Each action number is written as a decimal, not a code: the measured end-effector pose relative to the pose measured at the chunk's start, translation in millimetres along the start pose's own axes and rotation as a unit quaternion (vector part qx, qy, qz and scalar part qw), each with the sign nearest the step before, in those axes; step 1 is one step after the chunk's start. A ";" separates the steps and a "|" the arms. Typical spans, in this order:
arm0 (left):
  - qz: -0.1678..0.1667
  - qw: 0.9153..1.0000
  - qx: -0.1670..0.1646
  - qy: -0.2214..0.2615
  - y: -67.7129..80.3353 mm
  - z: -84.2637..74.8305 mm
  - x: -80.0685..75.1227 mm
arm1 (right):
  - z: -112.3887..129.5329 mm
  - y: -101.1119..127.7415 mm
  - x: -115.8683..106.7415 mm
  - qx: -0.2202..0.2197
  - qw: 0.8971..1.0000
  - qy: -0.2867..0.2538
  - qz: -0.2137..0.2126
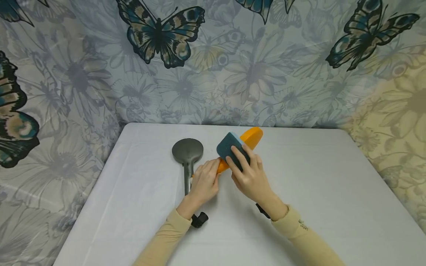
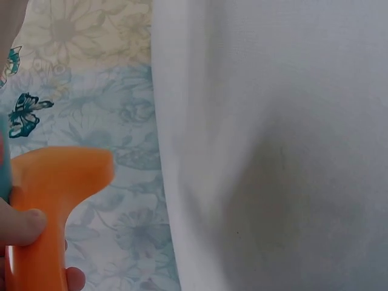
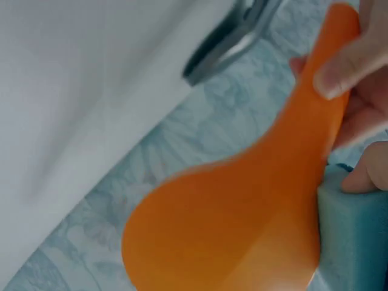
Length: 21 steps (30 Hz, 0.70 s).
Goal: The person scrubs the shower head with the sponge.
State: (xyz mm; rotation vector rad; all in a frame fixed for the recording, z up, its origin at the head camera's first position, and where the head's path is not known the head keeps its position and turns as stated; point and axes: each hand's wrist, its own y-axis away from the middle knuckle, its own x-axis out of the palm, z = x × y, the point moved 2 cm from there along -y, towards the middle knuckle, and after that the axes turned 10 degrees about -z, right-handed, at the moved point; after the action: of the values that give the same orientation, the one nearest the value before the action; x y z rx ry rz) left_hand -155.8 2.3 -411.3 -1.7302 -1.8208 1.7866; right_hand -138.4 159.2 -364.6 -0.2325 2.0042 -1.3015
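The orange spatula point(image 1: 247, 142) is held just above the middle of the white worktop point(image 1: 319, 184), its broad blade pointing toward two o'clock and its handle running down toward eight o'clock. The left hand point(image 1: 203, 183) grips that handle, fingers point(image 2: 21, 225) curled round it (thumb and fingertips show against the orange in the left wrist view). A teal sponge point(image 1: 232, 149) lies against the blade's face, and the right hand point(image 1: 251, 177) holds it there, fingers point(image 1: 240, 154) laid close together over the sponge's top with the thumb tucked at its near edge. At nine o'clock from the spatula, just beside the left hand, a grey ladle point(image 1: 188, 157) lies flat on the worktop, bowl away from the person. Butterfly-printed cloth point(image 1: 166, 37) hangs behind.
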 end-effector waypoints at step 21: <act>-0.003 0.970 -0.111 0.215 2.6 4.3 2.3 | -66.4 -16.1 -33.8 0.425 0.880 -0.168 -0.128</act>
State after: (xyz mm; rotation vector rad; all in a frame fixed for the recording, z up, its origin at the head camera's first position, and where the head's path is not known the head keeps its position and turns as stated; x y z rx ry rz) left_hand -157.9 0.3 -416.0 -1.9863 -1.8756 1.1150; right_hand -161.1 216.6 -319.9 -0.2760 0.9957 -2.0182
